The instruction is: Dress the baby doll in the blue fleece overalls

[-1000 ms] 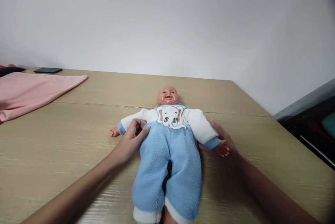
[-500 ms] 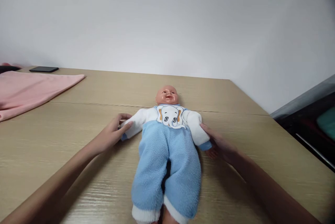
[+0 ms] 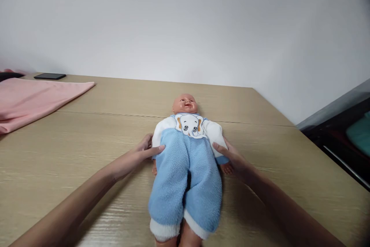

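Note:
A baby doll lies on its back on the wooden table, head away from me. It wears a fuzzy blue and white outfit with an elephant on the chest. On the doll's arm at my left, my left hand is closed around the white sleeve, its thumb reaching over to the blue cloth and its other fingers mostly hidden behind. My right hand holds the opposite sleeve near its blue cuff, thumb on top. Both doll arms rest close beside the body, small hands showing below the cuffs.
Pink cloth is spread at the table's left side, with a dark flat phone-like object behind it. A white wall rises along the table's far edge. Dark furniture with a teal item stands beyond the right edge.
My left hand has moved right, bringing the doll's outstretched arm in against its body. My right hand has shifted slightly inward, its thumb now further over the sleeve.

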A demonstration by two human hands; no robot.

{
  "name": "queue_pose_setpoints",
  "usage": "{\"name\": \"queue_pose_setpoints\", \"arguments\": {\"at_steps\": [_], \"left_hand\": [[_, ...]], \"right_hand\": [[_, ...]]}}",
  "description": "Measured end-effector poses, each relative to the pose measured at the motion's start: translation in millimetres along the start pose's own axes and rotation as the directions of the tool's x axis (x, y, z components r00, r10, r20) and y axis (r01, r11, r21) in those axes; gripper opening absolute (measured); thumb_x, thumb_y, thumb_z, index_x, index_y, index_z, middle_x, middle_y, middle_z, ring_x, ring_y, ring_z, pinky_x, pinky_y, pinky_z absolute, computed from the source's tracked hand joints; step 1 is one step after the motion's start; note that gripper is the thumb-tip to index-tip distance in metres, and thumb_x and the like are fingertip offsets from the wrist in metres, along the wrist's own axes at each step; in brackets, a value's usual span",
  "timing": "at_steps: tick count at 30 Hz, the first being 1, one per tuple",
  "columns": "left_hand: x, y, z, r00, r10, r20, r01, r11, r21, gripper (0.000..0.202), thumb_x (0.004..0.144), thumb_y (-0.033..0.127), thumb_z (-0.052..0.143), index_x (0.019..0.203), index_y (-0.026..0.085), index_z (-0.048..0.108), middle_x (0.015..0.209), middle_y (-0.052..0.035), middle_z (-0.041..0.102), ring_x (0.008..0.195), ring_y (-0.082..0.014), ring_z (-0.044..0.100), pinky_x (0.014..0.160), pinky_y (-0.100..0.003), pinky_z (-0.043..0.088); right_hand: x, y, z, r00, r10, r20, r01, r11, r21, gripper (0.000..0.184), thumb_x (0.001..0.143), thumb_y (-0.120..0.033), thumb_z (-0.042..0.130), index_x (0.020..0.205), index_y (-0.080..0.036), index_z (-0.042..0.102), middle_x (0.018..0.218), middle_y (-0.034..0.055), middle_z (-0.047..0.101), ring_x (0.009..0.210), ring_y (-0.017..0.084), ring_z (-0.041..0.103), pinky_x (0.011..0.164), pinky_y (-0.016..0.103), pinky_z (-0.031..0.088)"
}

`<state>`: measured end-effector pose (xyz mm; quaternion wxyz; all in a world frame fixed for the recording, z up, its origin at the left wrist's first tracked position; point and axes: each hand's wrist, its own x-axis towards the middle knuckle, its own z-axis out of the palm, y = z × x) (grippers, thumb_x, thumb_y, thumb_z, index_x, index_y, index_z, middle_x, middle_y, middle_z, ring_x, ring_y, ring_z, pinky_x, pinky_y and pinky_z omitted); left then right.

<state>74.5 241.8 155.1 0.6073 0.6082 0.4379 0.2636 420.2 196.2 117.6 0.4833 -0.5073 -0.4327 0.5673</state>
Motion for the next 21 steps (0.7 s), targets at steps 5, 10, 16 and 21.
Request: {"name": "queue_pose_setpoints", "arguments": {"at_steps": [5, 10, 16, 21], "left_hand": [[-8.7, 1.6, 20.3, 0.998, 0.023, -0.065, -0.027, 0.998, -0.056, 0.066, 0.097, 0.065, 0.073, 0.150, 0.028, 0.057, 0.139, -0.0136, 0.074, 0.128, -0.0374, 0.073, 0.106, -0.054, 0.063], [-33.2, 8.0, 33.6, 0.997, 0.014, -0.079, -0.019, 0.998, -0.057, 0.072, 0.098, 0.068, 0.069, 0.155, 0.030, 0.051, 0.128, -0.0133, 0.075, 0.114, -0.0377, 0.075, 0.096, -0.055, 0.066], [-90.5, -19.6, 59.2, 0.987, 0.057, -0.149, -0.057, 0.998, 0.002, 0.082, 0.098, 0.064, 0.068, 0.171, 0.044, 0.034, 0.162, -0.0108, 0.061, 0.149, -0.0452, 0.059, 0.120, -0.068, 0.054], [-151.7, -55.5, 80.0, 0.996, 0.049, -0.078, -0.037, 0.989, 0.144, 0.102, 0.084, 0.068, 0.080, 0.164, 0.079, 0.018, 0.149, 0.0019, 0.071, 0.149, -0.0502, 0.058, 0.103, -0.075, 0.062]], "right_hand": [[-4.6, -6.8, 9.8, 0.999, 0.034, -0.028, -0.035, 0.999, -0.013, 0.092, 0.077, -0.051, 0.099, 0.156, -0.027, 0.059, 0.148, 0.0093, 0.076, 0.132, 0.033, 0.074, 0.110, 0.045, 0.062], [-25.9, -29.3, 13.8, 0.994, 0.100, -0.049, -0.103, 0.993, -0.051, 0.086, 0.075, -0.055, 0.099, 0.149, -0.027, 0.065, 0.113, 0.0081, 0.085, 0.084, 0.026, 0.079, 0.060, 0.032, 0.062], [-76.2, -40.9, 3.7, 0.989, 0.134, -0.068, -0.146, 0.967, -0.211, 0.095, 0.070, -0.058, 0.100, 0.153, -0.030, 0.063, 0.076, 0.0004, 0.074, 0.048, 0.017, 0.056, 0.038, 0.026, 0.039], [-140.8, -31.7, -23.6, 0.999, 0.025, -0.023, -0.030, 0.973, -0.228, 0.086, 0.087, -0.060, 0.083, 0.166, -0.043, 0.054, 0.153, 0.0124, 0.071, 0.137, 0.048, 0.069, 0.100, 0.062, 0.067]]}}
